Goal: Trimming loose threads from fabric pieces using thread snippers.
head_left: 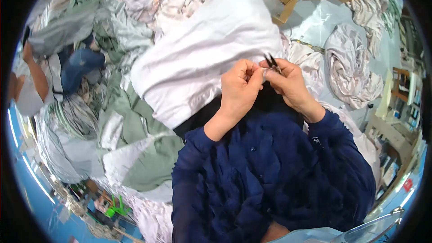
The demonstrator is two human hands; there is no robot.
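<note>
In front of my chest, both my hands meet above the near edge of a large white cloth (216, 31). My left hand (241, 85) is closed in a pinch, its fingertips against those of the other hand. A small pale bit shows between them, too small to name. My right hand (290, 83) is closed round small black thread snips (271, 60), with the two dark blades pointing up and slightly apart. The white cloth spreads from my lap away to the far side, loosely wrinkled.
Green and white fabric (148, 157) lies heaped at my left. Beyond it sits another person (33, 76), handling grey cloth (65, 31). A crumpled pale bundle (348, 69) rests on the floor at right. An open cardboard box (283, 9) stands at the far side.
</note>
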